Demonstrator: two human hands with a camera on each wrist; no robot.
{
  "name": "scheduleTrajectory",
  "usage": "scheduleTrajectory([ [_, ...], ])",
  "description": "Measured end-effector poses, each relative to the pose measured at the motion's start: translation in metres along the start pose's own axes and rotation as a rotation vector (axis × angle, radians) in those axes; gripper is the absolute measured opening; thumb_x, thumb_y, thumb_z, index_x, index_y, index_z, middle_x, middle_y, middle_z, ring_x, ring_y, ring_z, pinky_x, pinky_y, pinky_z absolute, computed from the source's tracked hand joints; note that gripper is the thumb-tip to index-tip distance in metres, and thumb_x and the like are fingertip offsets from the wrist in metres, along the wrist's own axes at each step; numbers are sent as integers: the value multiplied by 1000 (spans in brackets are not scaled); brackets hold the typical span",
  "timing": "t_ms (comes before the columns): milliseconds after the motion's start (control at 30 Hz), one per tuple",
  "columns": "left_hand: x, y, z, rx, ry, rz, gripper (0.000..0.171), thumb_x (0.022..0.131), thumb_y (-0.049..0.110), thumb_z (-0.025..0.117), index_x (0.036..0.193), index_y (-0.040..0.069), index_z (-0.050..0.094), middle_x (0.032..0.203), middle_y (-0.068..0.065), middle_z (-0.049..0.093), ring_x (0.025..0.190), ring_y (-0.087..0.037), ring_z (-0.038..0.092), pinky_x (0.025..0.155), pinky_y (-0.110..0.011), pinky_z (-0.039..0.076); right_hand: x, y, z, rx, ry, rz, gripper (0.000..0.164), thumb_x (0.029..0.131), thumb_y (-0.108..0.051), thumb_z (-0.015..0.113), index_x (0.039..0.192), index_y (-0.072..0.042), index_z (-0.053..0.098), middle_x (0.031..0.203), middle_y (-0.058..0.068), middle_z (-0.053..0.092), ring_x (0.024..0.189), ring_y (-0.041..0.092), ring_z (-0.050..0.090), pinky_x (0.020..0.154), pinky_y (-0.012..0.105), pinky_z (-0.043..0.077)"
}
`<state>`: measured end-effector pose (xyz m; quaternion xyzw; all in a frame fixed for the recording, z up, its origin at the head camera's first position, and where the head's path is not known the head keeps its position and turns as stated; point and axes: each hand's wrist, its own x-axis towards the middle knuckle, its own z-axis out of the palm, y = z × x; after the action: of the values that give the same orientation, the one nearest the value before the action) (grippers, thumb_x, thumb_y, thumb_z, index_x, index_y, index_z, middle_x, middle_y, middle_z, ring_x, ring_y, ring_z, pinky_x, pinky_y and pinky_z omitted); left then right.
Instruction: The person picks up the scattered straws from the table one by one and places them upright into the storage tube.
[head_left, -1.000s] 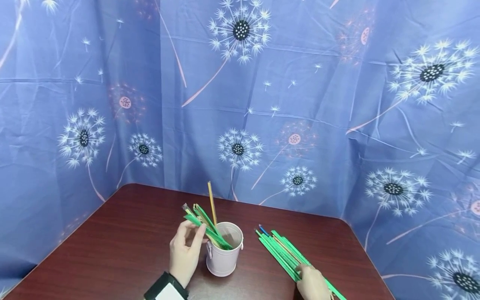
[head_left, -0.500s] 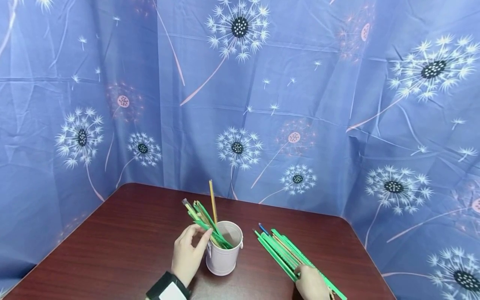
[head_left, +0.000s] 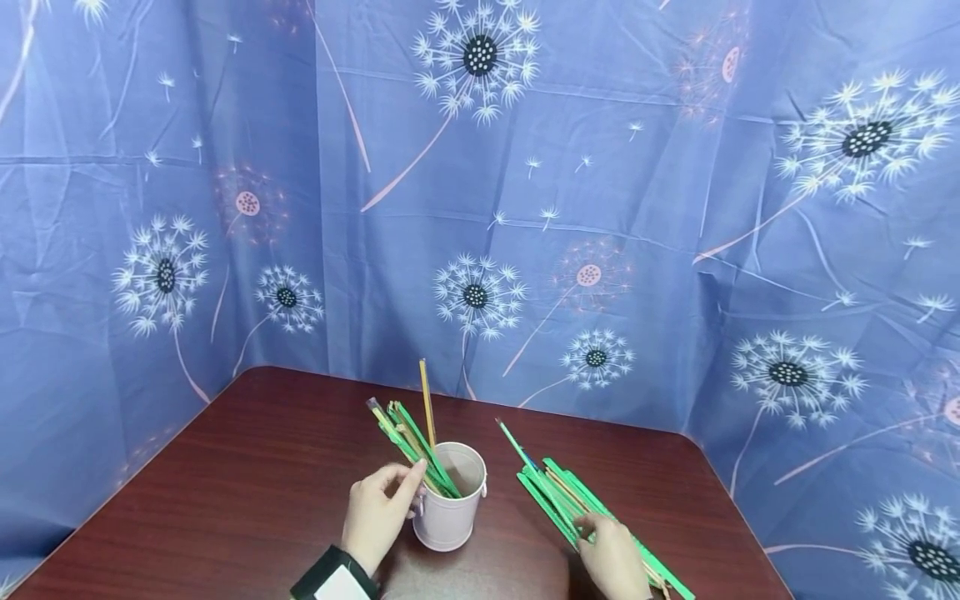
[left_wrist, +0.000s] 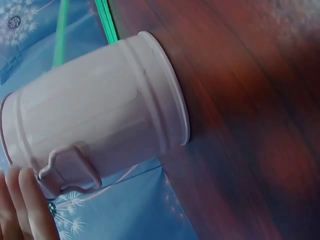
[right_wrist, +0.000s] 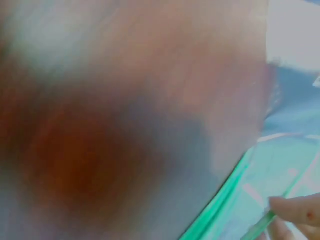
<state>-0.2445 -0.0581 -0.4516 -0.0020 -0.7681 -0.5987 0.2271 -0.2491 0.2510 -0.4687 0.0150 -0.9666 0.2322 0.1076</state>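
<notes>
A small pale-pink bucket (head_left: 444, 527) stands upright on the table. Leaning out of it are a yellow pencil (head_left: 427, 400) and a bundle of green and yellowish sticks (head_left: 403, 432). My left hand (head_left: 377, 510) grips the bucket's left rim, thumb tip against the bundle; in the left wrist view its fingers (left_wrist: 36, 202) lie next to the wire handle (left_wrist: 75, 170). To the right, my right hand (head_left: 611, 554) pinches a slim green stick (head_left: 513, 439) with a dark tip, raised above a pile of green strips (head_left: 551, 506). The right wrist view shows this stick (right_wrist: 262, 225) between thumb and fingers.
The dark reddish-brown table (head_left: 247, 475) ends at a blue dandelion-patterned curtain (head_left: 390, 283), which surrounds it at the back and sides. Thin tan sticks (head_left: 566, 485) lie among the green strips at the right.
My left hand has slid down from the bundle's upper part to the bucket rim. My right hand has lifted a slim green stick from the pile and shifted left with it.
</notes>
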Motion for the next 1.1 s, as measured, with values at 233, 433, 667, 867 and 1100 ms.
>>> scheduleTrajectory([
  [233, -7, 7, 6, -148, -179, 7, 21, 92, 25, 71, 96, 5, 75, 77, -8, 75, 65, -9, 70, 58, -22, 61, -8, -41, -2, 303, 28, -82, 17, 78, -3, 79, 92, -11, 72, 83, -3, 67, 72, 2, 55, 61, 19, 48],
  [433, -10, 21, 10, -328, -219, -27, 34, 89, 17, 74, 117, 0, 68, 102, -20, 74, 76, -17, 74, 66, -26, 63, -15, -68, -3, 378, -28, -229, 17, 81, -3, 77, 95, -12, 71, 82, -6, 64, 73, -1, 55, 62, 18, 52],
  [667, -8, 34, 11, -485, -124, 7, 29, 90, 3, 70, 113, -13, 62, 102, -28, 70, 81, -7, 72, 67, -35, 64, -18, -78, -3, 393, -93, -300, 17, 82, 0, 75, 94, -11, 70, 82, -5, 64, 72, -2, 55, 61, 19, 52],
  [867, -7, 37, 10, -500, -54, 70, 20, 91, -1, 67, 102, -16, 62, 91, -26, 71, 76, -8, 72, 62, -35, 64, -18, -76, -3, 373, -111, -315, 16, 83, -1, 75, 94, -11, 70, 83, -6, 63, 72, -3, 55, 61, 19, 52],
  [1100, 0, 36, 3, -507, 75, 132, 15, 95, -1, 63, 103, -13, 60, 91, -5, 73, 78, -11, 72, 63, -35, 64, -6, -50, -5, 145, -103, -232, 19, 80, 1, 73, 94, -12, 70, 86, -3, 64, 74, 6, 57, 58, 22, 48],
])
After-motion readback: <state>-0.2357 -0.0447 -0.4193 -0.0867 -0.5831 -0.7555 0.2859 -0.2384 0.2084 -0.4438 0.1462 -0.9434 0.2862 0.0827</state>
